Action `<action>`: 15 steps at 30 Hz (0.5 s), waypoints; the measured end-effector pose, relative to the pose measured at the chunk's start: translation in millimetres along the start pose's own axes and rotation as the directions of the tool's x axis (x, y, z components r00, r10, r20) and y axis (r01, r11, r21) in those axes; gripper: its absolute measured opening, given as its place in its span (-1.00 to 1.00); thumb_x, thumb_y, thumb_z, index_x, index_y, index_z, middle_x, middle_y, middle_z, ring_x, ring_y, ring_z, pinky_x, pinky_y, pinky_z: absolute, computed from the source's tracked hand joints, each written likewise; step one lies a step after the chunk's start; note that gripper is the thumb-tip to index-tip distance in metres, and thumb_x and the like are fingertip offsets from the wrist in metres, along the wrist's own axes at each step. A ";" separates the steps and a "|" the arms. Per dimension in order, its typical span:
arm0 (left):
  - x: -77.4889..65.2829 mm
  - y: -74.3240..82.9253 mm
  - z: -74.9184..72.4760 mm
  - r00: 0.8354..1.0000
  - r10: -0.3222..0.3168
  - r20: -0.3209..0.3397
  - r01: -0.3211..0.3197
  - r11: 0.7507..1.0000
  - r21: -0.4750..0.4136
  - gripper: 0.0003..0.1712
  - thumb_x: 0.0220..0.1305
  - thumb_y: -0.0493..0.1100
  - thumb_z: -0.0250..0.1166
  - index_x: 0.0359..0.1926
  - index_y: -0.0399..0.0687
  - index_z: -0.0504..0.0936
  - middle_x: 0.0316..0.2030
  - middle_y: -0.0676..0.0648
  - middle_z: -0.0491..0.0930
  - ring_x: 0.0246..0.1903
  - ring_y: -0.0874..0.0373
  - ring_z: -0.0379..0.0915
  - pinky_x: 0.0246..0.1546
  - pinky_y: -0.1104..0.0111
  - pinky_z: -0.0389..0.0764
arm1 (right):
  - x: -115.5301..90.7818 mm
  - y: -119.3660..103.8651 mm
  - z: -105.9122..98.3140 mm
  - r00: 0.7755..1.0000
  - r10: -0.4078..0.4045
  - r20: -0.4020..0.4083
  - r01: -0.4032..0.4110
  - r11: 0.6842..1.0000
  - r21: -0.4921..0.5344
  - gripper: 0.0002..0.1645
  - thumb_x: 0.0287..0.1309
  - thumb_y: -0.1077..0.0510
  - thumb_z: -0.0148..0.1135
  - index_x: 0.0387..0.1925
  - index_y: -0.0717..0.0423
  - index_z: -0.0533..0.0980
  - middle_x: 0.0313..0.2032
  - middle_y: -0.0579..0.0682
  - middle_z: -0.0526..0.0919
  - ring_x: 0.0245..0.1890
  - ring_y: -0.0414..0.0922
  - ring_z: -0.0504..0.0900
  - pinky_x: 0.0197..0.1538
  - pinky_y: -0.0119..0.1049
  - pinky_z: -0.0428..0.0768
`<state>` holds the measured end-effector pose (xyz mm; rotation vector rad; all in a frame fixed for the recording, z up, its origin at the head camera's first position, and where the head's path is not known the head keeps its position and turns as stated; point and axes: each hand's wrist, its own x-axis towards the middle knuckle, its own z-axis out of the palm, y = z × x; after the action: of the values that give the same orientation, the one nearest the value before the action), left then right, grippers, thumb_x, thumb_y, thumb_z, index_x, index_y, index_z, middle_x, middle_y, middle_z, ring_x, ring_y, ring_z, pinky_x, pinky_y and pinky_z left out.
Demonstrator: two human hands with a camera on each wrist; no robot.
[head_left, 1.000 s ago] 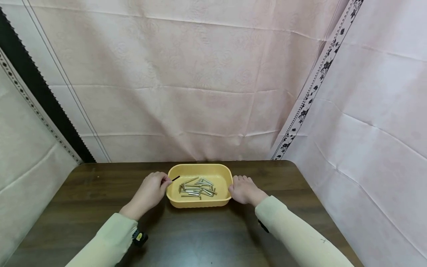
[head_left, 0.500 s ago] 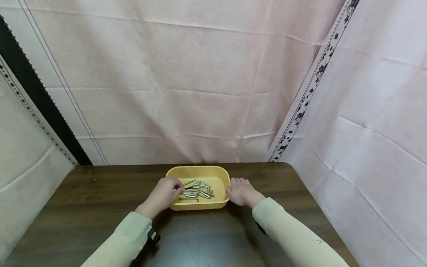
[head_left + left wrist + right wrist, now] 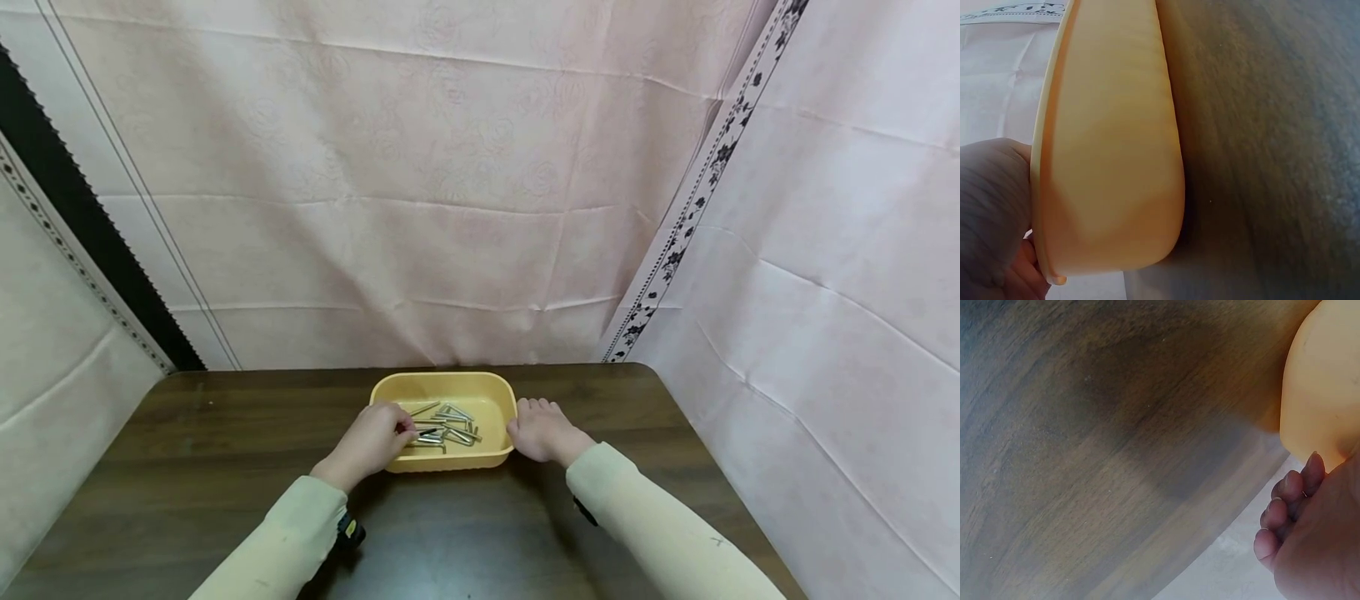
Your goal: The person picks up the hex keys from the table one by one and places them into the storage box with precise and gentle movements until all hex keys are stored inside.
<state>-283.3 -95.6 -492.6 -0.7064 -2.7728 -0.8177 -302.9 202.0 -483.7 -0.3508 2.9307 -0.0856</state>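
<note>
A yellow plastic tray (image 3: 491, 407) stands on the table near its back edge, holding a loose heap of L-shaped silvery and brassy metal rods (image 3: 456, 414). Reaching over the tray's left rim, my left hand (image 3: 375, 437) pinches a thin black rod (image 3: 427, 432) low over the heap. Its fingertips are partly hidden behind the hand. From the left wrist view, the tray's outer wall (image 3: 1110, 144) covers most of the fingers. My right hand (image 3: 543, 431) holds the tray's right end with the thumb at the rim. The fingers (image 3: 1275, 512) curl loosely outside the wall.
The dark wood table (image 3: 450, 542) extends in front of the tray and to both sides. Behind it hangs a pale pink cloth (image 3: 420, 208), and another pale cloth (image 3: 825, 292) hangs on the right.
My left hand has moved right and down with the black rod, from outside the left rim to over the metal pieces. My right hand stays at the tray's right end.
</note>
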 end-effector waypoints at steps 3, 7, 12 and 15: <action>0.2 -0.7 0.4 1.000 -0.021 0.023 0.022 1.000 -0.021 -0.82 0.11 -0.19 0.44 -0.56 0.07 0.64 -0.55 0.21 0.49 -0.51 0.30 0.36 -0.31 0.29 0.46 | 0.5 0.1 0.5 1.000 0.002 0.004 -0.002 1.000 0.003 -0.62 0.40 -0.07 -0.22 -0.11 0.14 0.35 -0.24 0.02 0.42 -0.14 0.00 0.37 0.06 -0.04 0.28; -3.7 -2.1 1.1 0.998 -0.052 0.038 0.055 0.996 -0.069 -0.82 0.08 -0.15 0.47 -0.56 0.11 0.64 -0.52 0.19 0.49 -0.46 0.26 0.40 -0.31 0.29 0.47 | 0.5 -2.3 1.6 1.000 -0.009 0.006 0.009 1.000 0.007 -0.61 0.41 -0.07 -0.22 -0.09 0.16 0.35 -0.23 0.03 0.42 -0.14 0.00 0.37 0.06 -0.03 0.29; -17.3 -3.4 -2.5 0.999 -0.032 -0.007 0.031 0.993 -0.110 -0.86 0.05 -0.05 0.49 -0.47 0.09 0.68 -0.41 0.12 0.58 -0.30 0.14 0.45 -0.19 0.20 0.46 | -1.0 -1.7 6.5 1.000 -0.015 0.025 0.015 1.000 -0.001 -0.61 0.41 -0.07 -0.23 -0.10 0.15 0.35 -0.24 0.02 0.41 -0.16 0.00 0.36 0.05 -0.03 0.29; -29.2 -7.2 -8.3 0.997 -0.023 -0.068 0.017 0.997 -0.078 -0.70 0.04 0.09 0.48 -0.33 0.00 0.72 -0.31 0.06 0.62 -0.22 0.11 0.44 -0.11 0.14 0.43 | -3.6 -0.8 8.6 1.000 0.000 0.024 -0.001 1.000 0.026 -0.54 0.43 -0.14 -0.24 -0.07 0.17 0.35 -0.20 0.04 0.42 -0.11 0.02 0.36 0.08 -0.02 0.28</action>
<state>-261.1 -117.0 -497.3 -0.6513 -2.7034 -0.9398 -297.6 201.8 -491.4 -0.3449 2.9030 -0.1186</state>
